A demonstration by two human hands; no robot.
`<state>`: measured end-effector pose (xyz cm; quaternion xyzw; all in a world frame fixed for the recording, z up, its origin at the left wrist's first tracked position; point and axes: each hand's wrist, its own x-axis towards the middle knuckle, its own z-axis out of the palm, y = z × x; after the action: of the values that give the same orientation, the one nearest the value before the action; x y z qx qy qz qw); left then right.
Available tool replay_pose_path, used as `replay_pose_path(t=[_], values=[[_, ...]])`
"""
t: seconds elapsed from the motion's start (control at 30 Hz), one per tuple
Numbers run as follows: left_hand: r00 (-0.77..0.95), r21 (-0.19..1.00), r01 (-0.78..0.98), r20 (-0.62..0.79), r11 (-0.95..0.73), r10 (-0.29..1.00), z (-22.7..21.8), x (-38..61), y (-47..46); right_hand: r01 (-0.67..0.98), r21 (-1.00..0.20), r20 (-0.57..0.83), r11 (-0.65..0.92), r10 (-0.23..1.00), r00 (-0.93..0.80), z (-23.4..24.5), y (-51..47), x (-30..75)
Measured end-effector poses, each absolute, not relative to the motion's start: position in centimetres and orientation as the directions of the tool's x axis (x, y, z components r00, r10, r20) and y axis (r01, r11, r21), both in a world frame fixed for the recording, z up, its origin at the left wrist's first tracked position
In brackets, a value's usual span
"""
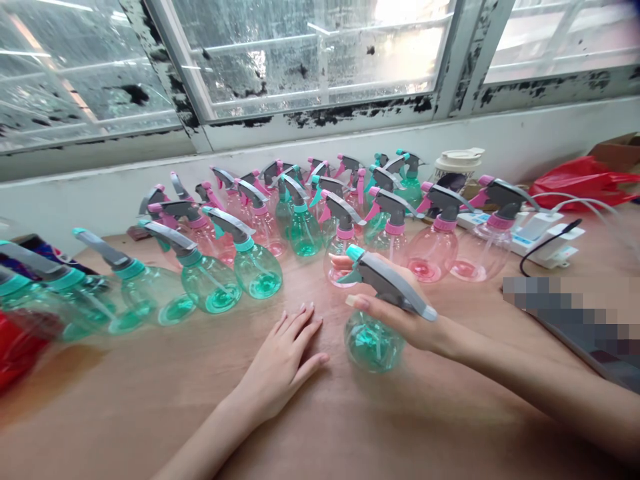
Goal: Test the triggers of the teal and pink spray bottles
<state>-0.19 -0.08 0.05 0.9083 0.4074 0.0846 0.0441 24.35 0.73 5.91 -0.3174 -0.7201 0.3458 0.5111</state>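
My right hand (420, 325) grips a green spray bottle (374, 343) around its neck, thumb in front and the other fingers mostly hidden behind. The bottle is upright, with a grey sprayer head and a teal nozzle pointing away to the left; whether its base touches the table cannot be made out. My left hand (281, 363) lies palm down on the wooden table (300, 433), fingers stretched out, holding nothing. Beyond it stands a green spray bottle (259, 272) in a row of others. Behind my right hand is a pink spray bottle (433, 257).
Several more pink and green spray bottles crowd toward the window wall. At the right are a lidded cup (457, 167), a white power strip (530, 237) with cables, a red plastic bag (583, 181) and a dark pixelated device (575, 333). Red plastic (20, 347) lies far left.
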Motion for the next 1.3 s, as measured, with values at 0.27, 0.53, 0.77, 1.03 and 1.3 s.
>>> replay_pose_path(t=[0.27,0.53,0.77,1.03,1.3], values=[[0.653,0.153,0.734,0.108,-0.661,0.750,0.1,-0.2,-0.2,0.061,-0.792,0.581,0.607,0.781,-0.228,5.1,0.8,24.4],[0.645,0.113,0.750,0.092,-0.652,0.758,0.1,0.1,-0.3,0.231,-0.750,0.582,0.620,0.785,-0.213,5.4,0.3,24.3],[0.647,0.076,0.752,0.111,-0.655,0.755,-0.2,0.2,-0.5,0.395,-0.643,0.594,0.657,0.753,-0.285,4.0,-1.2,26.7],[0.614,0.004,0.783,0.150,-0.622,0.775,-0.3,0.9,-1.1,0.673,-0.464,0.656,0.576,0.734,-0.175,1.3,-4.3,27.1],[0.430,-0.036,0.901,0.214,-0.433,0.877,0.3,1.5,-1.8,0.718,-0.459,0.625,0.524,0.765,-0.158,1.8,-1.8,24.5]])
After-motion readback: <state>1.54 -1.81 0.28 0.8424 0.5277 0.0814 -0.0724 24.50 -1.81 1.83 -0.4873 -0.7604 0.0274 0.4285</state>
